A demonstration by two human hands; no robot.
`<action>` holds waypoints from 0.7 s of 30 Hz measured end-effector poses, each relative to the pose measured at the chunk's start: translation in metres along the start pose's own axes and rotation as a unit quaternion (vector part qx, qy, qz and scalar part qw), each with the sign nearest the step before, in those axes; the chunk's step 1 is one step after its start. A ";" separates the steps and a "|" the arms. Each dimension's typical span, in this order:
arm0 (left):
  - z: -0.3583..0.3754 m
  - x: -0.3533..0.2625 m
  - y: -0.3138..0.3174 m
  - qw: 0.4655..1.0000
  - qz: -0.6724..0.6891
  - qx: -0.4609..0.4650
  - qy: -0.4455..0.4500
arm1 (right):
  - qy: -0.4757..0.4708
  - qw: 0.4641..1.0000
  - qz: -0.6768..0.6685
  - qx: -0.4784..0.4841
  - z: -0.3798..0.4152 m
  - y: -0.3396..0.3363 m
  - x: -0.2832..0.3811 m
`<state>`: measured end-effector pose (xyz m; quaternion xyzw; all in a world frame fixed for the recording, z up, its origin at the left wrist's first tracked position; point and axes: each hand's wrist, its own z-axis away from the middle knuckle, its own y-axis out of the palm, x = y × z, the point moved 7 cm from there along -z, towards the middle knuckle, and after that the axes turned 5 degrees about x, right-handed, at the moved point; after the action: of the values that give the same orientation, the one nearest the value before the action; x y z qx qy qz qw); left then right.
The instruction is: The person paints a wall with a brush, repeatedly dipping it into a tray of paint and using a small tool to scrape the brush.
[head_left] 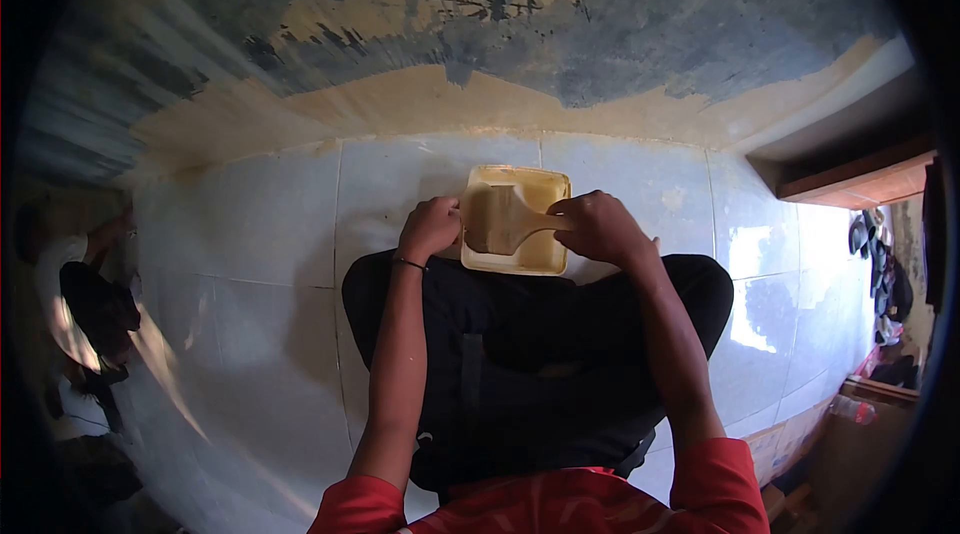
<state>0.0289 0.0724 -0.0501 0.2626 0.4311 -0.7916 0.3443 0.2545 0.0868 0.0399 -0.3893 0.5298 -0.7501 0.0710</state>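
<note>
Red shirt (560, 504) nearest; right hand (600, 227) grips brush (508, 220) by handle over tub (541, 191), left hand (432, 226) curled at tub's left rim, grip unclear.
Brush likely light, handle stiff, bristles soft: hold by handle. Tub probably light plastic, may slide on floor (250, 224); steady by rim. Wall (540, 104) ahead, knees (690, 294) close, room sideways.

Cream-yellow tray (545, 191), tan brush (512, 221) — red sleeves (718, 479), black trousers (545, 419), patchy grey-and-beige wall (640, 39)
</note>
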 end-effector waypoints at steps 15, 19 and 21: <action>0.063 0.027 -0.081 0.968 -0.103 -0.225 -0.038 | 0.235 0.729 -0.643 0.017 -0.040 0.083 0.047; 0.051 0.063 -0.078 0.969 -0.099 -0.190 -0.120 | 0.263 0.627 -0.733 -0.016 -0.107 0.108 0.101; 0.048 0.060 -0.072 0.971 -0.140 -0.149 -0.124 | 0.266 0.549 -0.792 -0.039 -0.142 0.122 0.114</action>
<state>-0.0702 0.0398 -0.0330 0.0447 0.5308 -0.7852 0.3159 0.0451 0.0799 -0.0247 -0.4365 0.0306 -0.5507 -0.7108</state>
